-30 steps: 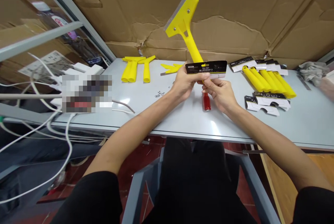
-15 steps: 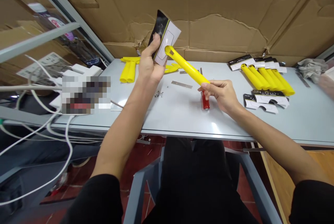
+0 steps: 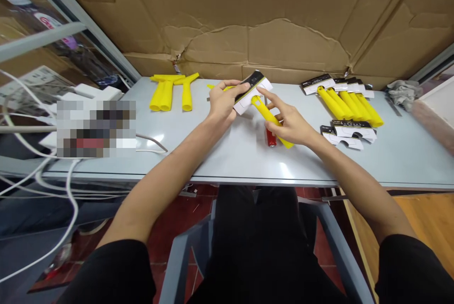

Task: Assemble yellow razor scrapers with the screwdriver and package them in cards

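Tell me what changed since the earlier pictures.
The scraper came down toward the table, its card now over the head instead of at the handle. The left hand holds the card; the right hand moved up the handle. The red tool and carded scrapers stayed put.

A pale grey desk [image 3: 234, 162] is reflecting light near its front edge. Three yellow scraper handles [image 3: 165, 96] are lying toward its back left; a red-handled screwdriver [image 3: 271, 138] is resting near the middle, partly hidden. Rightward, carded yellow scrapers [image 3: 349, 105] are lying behind loose black-and-white cards [image 3: 349, 128], and a grey cloth [image 3: 402, 93] is sitting just beside a thin metal strip [image 3: 393, 105].
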Available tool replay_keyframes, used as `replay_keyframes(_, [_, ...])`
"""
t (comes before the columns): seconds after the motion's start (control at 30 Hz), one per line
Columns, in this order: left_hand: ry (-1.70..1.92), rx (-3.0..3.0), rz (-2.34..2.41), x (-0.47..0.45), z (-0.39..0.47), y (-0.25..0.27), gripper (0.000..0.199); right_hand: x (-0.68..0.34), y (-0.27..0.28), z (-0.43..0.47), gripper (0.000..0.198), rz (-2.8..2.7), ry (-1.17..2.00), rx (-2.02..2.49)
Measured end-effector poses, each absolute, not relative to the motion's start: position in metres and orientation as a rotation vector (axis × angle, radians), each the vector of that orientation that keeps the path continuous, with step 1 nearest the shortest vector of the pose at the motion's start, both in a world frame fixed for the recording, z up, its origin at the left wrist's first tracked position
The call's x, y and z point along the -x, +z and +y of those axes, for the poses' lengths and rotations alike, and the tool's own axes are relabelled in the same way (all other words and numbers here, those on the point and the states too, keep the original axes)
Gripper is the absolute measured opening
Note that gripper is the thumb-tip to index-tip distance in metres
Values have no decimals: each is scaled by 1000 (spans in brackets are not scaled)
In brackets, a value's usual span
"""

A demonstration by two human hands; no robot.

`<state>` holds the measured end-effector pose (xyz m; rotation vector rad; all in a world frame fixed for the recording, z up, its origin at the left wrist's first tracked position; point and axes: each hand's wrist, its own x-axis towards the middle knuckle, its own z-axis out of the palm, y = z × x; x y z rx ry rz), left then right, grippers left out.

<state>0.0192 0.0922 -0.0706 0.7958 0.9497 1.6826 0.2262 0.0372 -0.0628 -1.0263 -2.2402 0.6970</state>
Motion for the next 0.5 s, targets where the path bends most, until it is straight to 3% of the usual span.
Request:
replay_keyframes(0.1, [1591,-881,905,-29,83,-71,33,-223,-64,42,95,-2250,572,1115])
replay_keyframes(0.3, [1426,-1040,905,-20,87,-67,6,-265,-29,76,90,-2030,333,1481])
replay_keyframes(0.5, [1345,-1039,1101,-14,85,-66,14,-302,-49,134,79,-2048,83,2113])
